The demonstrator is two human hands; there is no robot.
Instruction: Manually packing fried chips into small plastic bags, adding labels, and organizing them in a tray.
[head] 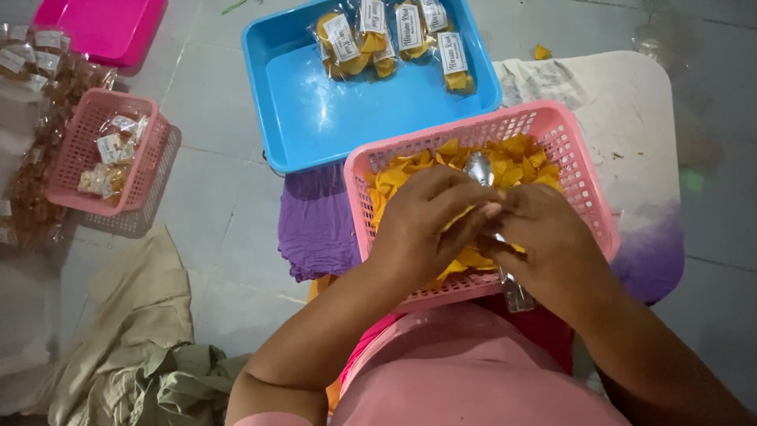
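Four filled chip packets (394, 35) lie in the blue tray (315, 118) at upper centre, while the left hand (422, 229) and right hand (544, 237), both closed on one clear bag (481, 170), work over a pink basket (583, 173) heaped with loose yellow chips (520, 158).

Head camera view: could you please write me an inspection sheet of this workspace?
Surface: grey tiled floor.
Job's things: pink basket of yellow chips; clear bag held over it.
Clutter: blue tray with filled packets; small pink basket with packets; magenta tray; purple cloth; olive cloth.
Grippers: left hand and right hand both grip the bag.
Cables: nothing seen.
Surroundings: more packets at far left.
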